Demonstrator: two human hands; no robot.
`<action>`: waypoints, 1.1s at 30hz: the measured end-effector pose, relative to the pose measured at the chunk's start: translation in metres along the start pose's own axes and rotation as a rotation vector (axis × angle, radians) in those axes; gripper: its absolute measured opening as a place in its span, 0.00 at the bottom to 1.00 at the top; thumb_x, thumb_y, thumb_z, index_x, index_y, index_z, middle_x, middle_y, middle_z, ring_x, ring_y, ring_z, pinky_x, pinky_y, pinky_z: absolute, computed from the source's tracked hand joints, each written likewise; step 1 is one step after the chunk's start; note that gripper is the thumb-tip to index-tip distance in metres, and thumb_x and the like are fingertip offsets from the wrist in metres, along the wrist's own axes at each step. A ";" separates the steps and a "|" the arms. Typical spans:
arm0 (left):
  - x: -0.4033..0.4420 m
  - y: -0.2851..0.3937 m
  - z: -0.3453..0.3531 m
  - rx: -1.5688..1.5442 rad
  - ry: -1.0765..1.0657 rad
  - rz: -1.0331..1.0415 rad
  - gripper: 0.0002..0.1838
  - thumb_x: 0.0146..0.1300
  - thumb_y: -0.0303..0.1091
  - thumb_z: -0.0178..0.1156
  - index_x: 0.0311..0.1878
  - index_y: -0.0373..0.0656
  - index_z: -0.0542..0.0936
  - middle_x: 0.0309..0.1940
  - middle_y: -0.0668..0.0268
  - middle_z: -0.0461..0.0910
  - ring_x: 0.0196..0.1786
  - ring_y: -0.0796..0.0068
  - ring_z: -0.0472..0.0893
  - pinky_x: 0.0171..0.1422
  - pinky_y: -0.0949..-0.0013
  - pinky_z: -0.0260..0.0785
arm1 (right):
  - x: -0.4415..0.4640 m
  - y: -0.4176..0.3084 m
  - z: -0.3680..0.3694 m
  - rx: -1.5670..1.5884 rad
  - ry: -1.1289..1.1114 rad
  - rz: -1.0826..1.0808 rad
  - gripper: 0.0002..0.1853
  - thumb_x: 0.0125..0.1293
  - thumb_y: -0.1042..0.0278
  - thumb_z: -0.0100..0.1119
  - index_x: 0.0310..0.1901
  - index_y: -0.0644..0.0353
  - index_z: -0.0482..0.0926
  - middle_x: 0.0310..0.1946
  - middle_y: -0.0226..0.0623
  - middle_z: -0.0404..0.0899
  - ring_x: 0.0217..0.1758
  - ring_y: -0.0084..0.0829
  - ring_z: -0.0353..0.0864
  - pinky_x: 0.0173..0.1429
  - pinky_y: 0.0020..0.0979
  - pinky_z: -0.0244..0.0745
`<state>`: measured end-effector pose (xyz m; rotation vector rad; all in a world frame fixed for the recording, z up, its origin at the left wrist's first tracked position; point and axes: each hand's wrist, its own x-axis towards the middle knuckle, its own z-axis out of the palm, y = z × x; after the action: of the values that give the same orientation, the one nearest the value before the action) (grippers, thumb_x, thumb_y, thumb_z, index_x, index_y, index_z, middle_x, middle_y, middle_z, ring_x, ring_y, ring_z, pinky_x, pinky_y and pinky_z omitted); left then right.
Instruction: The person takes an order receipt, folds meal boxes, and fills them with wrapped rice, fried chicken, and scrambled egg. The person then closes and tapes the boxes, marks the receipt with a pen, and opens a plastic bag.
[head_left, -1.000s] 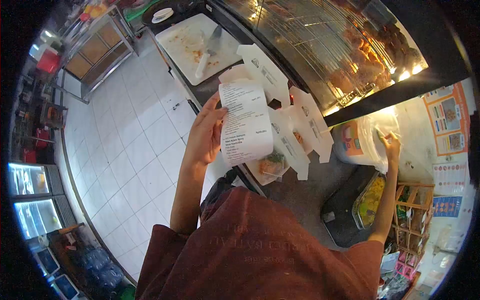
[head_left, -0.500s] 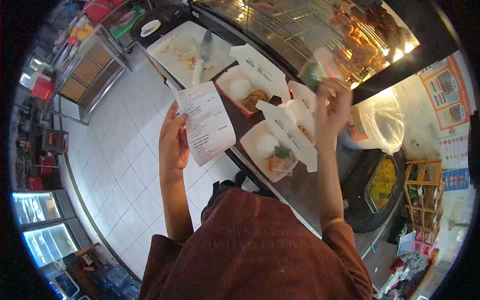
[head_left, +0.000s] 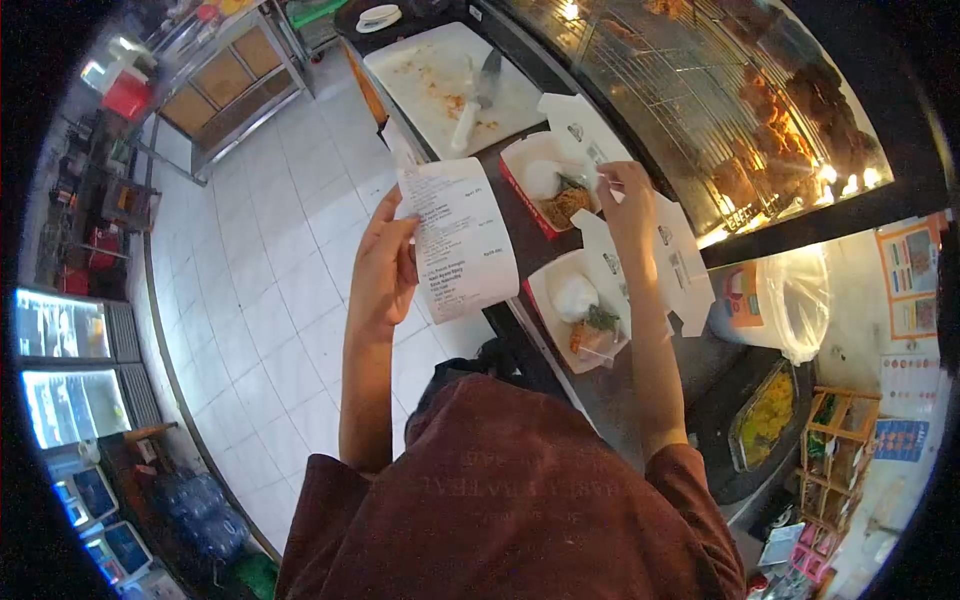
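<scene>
My left hand [head_left: 388,262] is closed on the edge of a long printed receipt [head_left: 465,245], held up over the tiled floor. My right hand [head_left: 630,205] reaches over the far food box [head_left: 522,192], its fingers pinched at a small clear plastic bag of greens [head_left: 574,184]. The bag lies against a white rice mound [head_left: 542,179] and a piece of fried chicken [head_left: 566,208] in that box. Nearer me, a second open box [head_left: 541,300] contains rice, chicken and a similar bag of greens. My right forearm partly hides the white lids.
A white cutting board [head_left: 425,75] carries a white-handled knife [head_left: 464,128] and crumbs. The lit glass case [head_left: 690,100] borders the counter's far side. To the right stand a plastic-lined bucket [head_left: 790,300] and a tray of yellow food [head_left: 765,415].
My right hand has lowered the bag of greens from in front of the glass case into the far box. The receipt remains in my left hand. The view has shifted.
</scene>
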<state>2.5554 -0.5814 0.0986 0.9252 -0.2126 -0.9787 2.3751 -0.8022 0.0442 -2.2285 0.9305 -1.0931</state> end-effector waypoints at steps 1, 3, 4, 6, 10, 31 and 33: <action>-0.007 0.003 0.005 0.024 0.033 0.005 0.24 0.62 0.25 0.44 0.63 0.37 0.58 0.41 0.62 0.78 0.26 0.88 0.76 0.21 0.88 0.65 | 0.003 0.001 0.003 0.053 -0.062 0.006 0.08 0.52 0.81 0.54 0.36 0.66 0.76 0.33 0.40 0.74 0.36 0.39 0.76 0.44 0.34 0.71; -0.011 0.008 0.006 0.045 0.052 0.039 0.24 0.62 0.25 0.44 0.63 0.38 0.58 0.41 0.62 0.78 0.25 0.90 0.75 0.19 0.88 0.62 | 0.016 0.007 0.022 0.173 -0.181 -0.011 0.07 0.52 0.80 0.53 0.35 0.66 0.76 0.31 0.41 0.75 0.33 0.41 0.77 0.43 0.36 0.72; -0.016 0.010 0.000 0.044 0.041 0.056 0.24 0.63 0.25 0.44 0.63 0.38 0.58 0.41 0.63 0.78 0.24 0.90 0.74 0.19 0.88 0.60 | 0.023 0.012 0.038 0.239 -0.240 -0.024 0.07 0.52 0.80 0.53 0.34 0.66 0.77 0.30 0.41 0.76 0.32 0.42 0.77 0.42 0.37 0.72; -0.021 0.015 -0.015 0.045 0.026 0.098 0.25 0.62 0.26 0.45 0.64 0.38 0.58 0.41 0.63 0.78 0.27 0.89 0.75 0.23 0.87 0.64 | 0.041 0.043 0.079 0.025 -0.456 -0.148 0.10 0.55 0.76 0.54 0.39 0.65 0.76 0.38 0.42 0.76 0.42 0.39 0.77 0.48 0.35 0.71; -0.029 0.040 -0.046 0.085 0.111 0.175 0.26 0.62 0.27 0.47 0.64 0.36 0.57 0.41 0.63 0.77 0.32 0.88 0.77 0.31 0.85 0.71 | 0.050 0.108 0.149 -0.559 -0.845 -0.143 0.17 0.54 0.71 0.59 0.46 0.64 0.72 0.45 0.47 0.73 0.51 0.42 0.72 0.56 0.35 0.66; 0.171 0.132 -0.115 0.367 0.013 0.112 0.27 0.61 0.25 0.45 0.65 0.37 0.55 0.48 0.56 0.75 0.35 0.79 0.79 0.34 0.81 0.72 | -0.050 0.002 0.003 -0.376 -0.075 0.551 0.06 0.55 0.75 0.56 0.35 0.65 0.78 0.26 0.38 0.79 0.29 0.26 0.78 0.36 0.25 0.72; 0.183 0.118 -0.099 0.350 -0.060 -0.010 0.27 0.62 0.25 0.45 0.65 0.37 0.55 0.47 0.58 0.75 0.30 0.85 0.77 0.28 0.84 0.69 | -0.092 0.017 -0.014 -0.404 -0.063 0.630 0.07 0.54 0.76 0.53 0.33 0.66 0.79 0.23 0.38 0.79 0.25 0.26 0.78 0.34 0.23 0.72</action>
<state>2.7866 -0.6419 0.0842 1.2168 -0.4399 -0.9961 2.3158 -0.7464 -0.0041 -1.9976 1.7882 -0.5736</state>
